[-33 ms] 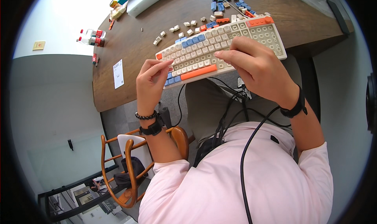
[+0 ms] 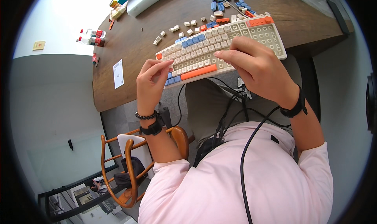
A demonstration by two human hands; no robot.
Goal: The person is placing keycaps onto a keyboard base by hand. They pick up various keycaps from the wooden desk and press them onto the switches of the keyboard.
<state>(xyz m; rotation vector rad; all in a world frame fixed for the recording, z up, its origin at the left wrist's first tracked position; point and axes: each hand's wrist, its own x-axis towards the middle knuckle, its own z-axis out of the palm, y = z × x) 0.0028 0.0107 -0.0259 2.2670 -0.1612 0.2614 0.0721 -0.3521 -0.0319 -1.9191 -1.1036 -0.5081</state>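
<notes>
Head view: my left hand (image 2: 151, 81) pinches the near left corner of the cream, blue and orange mechanical keyboard (image 2: 220, 47), held at the brown wooden desk's (image 2: 129, 39) edge; my right hand (image 2: 257, 65) rests fingers curled over its keys.

We have one view | camera sits on our head | looks straight down, close over our lap and the counter (image 2: 129, 47) edge | round picture bends at its rim
</notes>
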